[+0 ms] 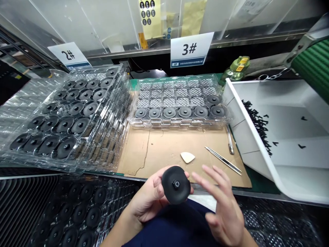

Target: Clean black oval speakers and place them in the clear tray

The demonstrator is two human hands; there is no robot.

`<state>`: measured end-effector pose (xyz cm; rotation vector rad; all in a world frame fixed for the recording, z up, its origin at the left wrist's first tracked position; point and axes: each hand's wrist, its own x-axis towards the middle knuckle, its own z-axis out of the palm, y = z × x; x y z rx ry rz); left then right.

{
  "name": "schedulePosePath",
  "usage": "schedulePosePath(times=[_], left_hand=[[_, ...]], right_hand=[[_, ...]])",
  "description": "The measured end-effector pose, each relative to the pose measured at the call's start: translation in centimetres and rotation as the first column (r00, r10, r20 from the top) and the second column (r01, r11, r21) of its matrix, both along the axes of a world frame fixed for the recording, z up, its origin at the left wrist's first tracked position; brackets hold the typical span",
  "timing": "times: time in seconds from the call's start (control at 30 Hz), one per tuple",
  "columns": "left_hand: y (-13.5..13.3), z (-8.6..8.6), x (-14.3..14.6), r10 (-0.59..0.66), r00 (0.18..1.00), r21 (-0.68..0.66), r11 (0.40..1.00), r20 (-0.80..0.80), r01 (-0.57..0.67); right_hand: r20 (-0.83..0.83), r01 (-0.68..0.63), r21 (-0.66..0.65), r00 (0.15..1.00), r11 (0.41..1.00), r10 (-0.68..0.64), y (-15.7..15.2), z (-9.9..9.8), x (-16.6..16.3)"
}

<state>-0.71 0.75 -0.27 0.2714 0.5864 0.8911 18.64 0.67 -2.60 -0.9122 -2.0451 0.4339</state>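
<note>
My left hand (pixel 150 193) grips a round black disc (pixel 172 190) by its edge, thumb and fingers about the rim. A small raised hub stands at the middle of the disc, which faces up toward me. Just to the right, my right hand (pixel 222 202) is apart from the disc, fingers spread and nothing in them. Beyond the hands, a white rounded-triangle piece (pixel 187 157) lies on the cardboard (pixel 167 140). Metal tweezers (pixel 223 160) rest at its right, with a second slim metal tool (pixel 230 140) farther back.
A clear tray (pixel 177 121) at the back holds several black discs in its front row. Stacked trays of discs (pixel 102 144) stand left. A white bin (pixel 277 185) with small black parts (pixel 257 123) is at the right, a green bottle (pixel 238 67) behind it. More trays (pixel 69 216) sit below.
</note>
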Motion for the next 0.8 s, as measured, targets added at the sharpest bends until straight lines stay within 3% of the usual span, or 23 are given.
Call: schedulePosePath(times=[0.07, 0.13, 0.23, 0.3, 0.37, 0.47, 0.57, 0.63, 0.7, 0.77, 0.8], left_hand=[[0.1, 0.0, 0.0, 0.016, 1.000, -0.012, 1.000, -0.005, -0.017], [0.1, -0.1, 0.1, 0.033, 0.999, -0.031, 0.999, -0.023, -0.034], [0.1, -0.1, 0.0, 0.028, 0.999, -0.035, 0.999, -0.036, -0.030], [0.1, -0.1, 0.0, 0.015, 1.000, -0.022, 1.000, -0.023, -0.015], [0.1, -0.1, 0.0, 0.007, 1.000, -0.023, 1.000, 0.005, -0.007], [0.1, -0.2, -0.1, 0.025, 0.998, -0.052, 0.998, 0.059, -0.022], [0.3, -0.2, -0.2, 0.065, 0.996, -0.060, 0.996, 0.059, -0.061], [0.4, -0.1, -0.2, 0.082, 0.996, -0.007, 0.997, -0.020, -0.082], [0.3, -0.2, -0.1, 0.109, 0.973, 0.116, 0.989, -0.202, -0.087], [0.1, -0.5, 0.1, 0.176, 0.862, 0.304, 0.952, -0.476, -0.026], [-0.1, -0.8, 0.2, 0.238, 0.758, 0.404, 0.914, -0.608, 0.038]], right_hand=[[0.001, -0.115, 0.094, 0.993, 0.989, 0.115, -0.1, -0.2, -0.2], [0.002, -0.152, 0.105, 0.988, 0.983, 0.153, -0.1, -0.6, -0.3], [-0.091, 0.075, -0.069, 0.993, 0.995, -0.081, 0.4, -1.6, -0.1], [-0.175, 0.239, -0.245, 0.942, 0.940, -0.286, 0.7, -2.1, 0.0], [-0.203, 0.289, -0.396, 0.898, 0.871, -0.391, 0.8, -2.4, 0.1], [-0.167, 0.223, -0.526, 0.919, 0.821, -0.356, 0.6, -2.5, -0.1], [-0.106, 0.167, -0.570, 0.956, 0.804, -0.274, 0.6, -2.5, -0.4], [-0.072, 0.153, -0.526, 0.972, 0.837, -0.223, 0.8, -2.5, -0.5], [-0.063, 0.138, -0.458, 0.981, 0.878, -0.186, 1.1, -2.5, -0.4], [-0.068, 0.132, -0.421, 0.982, 0.897, -0.177, 1.3, -2.6, -0.2], [-0.075, 0.133, -0.410, 0.981, 0.902, -0.179, 1.4, -2.6, 0.0]])
